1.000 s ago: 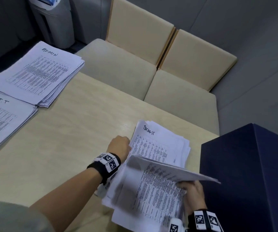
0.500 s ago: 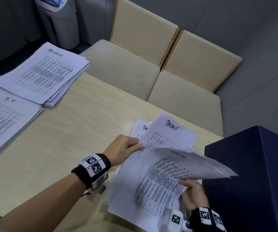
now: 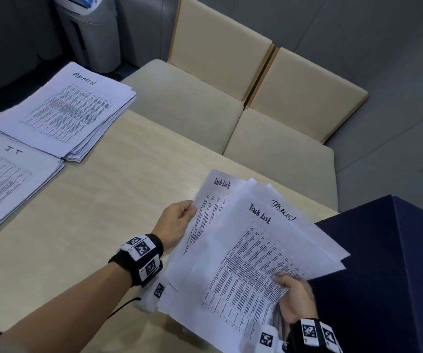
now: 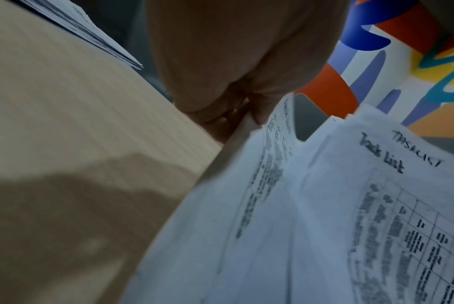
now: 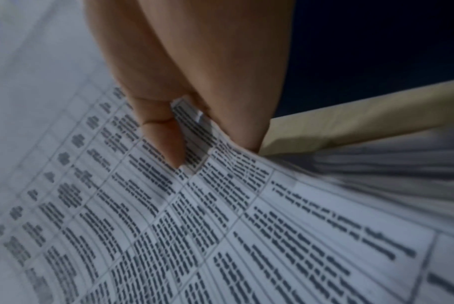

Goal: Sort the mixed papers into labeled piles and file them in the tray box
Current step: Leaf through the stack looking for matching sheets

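Note:
A fanned stack of white sheets headed "Task List" (image 3: 251,253) is held above the table's near right corner. My left hand (image 3: 180,222) grips its left edge, and the left wrist view shows those fingers (image 4: 233,115) curled at the paper edge (image 4: 285,205). My right hand (image 3: 295,296) pinches the stack's lower right part, thumb (image 5: 163,142) on top of the printed sheet (image 5: 220,236). A dark blue box (image 3: 396,271) stands at the right, partly under the sheets' right corners.
Two more piles lie at the table's left: one marked "ADMIN" (image 3: 65,110) and one marked "I.T" (image 3: 4,179). The tan table (image 3: 98,212) shows bare wood between them and my hands. Beige cushioned seats (image 3: 230,103) run behind the table; a grey bin (image 3: 90,29) stands far left.
Both hands have lifted the Task List stack off the table and spread it flatter. The raised top sheets have come down, so three handwritten headings now show.

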A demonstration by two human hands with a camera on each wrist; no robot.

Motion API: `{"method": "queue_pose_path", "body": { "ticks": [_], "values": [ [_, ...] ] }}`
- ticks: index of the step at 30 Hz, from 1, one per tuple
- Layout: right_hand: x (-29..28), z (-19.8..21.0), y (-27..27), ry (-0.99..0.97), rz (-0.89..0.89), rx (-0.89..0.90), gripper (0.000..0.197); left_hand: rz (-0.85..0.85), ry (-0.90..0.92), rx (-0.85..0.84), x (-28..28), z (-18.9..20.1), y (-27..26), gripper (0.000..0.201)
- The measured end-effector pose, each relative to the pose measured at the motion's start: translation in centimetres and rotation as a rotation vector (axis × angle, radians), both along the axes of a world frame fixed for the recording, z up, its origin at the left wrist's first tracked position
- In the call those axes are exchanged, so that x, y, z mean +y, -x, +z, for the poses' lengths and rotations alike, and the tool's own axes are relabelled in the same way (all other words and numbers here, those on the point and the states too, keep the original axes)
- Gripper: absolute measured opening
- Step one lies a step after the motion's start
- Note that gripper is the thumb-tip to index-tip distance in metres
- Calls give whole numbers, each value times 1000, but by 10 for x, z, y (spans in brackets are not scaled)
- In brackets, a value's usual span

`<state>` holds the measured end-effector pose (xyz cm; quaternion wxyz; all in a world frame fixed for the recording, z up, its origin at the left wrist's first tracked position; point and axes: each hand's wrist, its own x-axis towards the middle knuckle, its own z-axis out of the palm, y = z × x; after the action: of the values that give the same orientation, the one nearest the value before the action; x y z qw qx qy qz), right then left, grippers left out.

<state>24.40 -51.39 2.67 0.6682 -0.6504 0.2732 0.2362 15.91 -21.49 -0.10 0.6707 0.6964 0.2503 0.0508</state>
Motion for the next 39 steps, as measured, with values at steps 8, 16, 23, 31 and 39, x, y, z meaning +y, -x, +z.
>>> {"method": "queue_pose_path", "body": {
  "ticks": [8,16,23,31,39],
  "values": [
    [17,13,11,-220,96,5,76,-111,545,24,-12,22,-2,48],
    [14,23,7,-189,60,-69,49,127,-167,251,-8,6,-19,38],
    [12,11,6,-129,56,-113,23,-171,-743,443,-4,0,-18,40],
    [2,10,8,-223,20,-55,66,-480,-840,179,4,32,-9,44],
    [30,14,8,40,146,-39,42,-260,252,192,-15,45,-6,56]
  ]
}}
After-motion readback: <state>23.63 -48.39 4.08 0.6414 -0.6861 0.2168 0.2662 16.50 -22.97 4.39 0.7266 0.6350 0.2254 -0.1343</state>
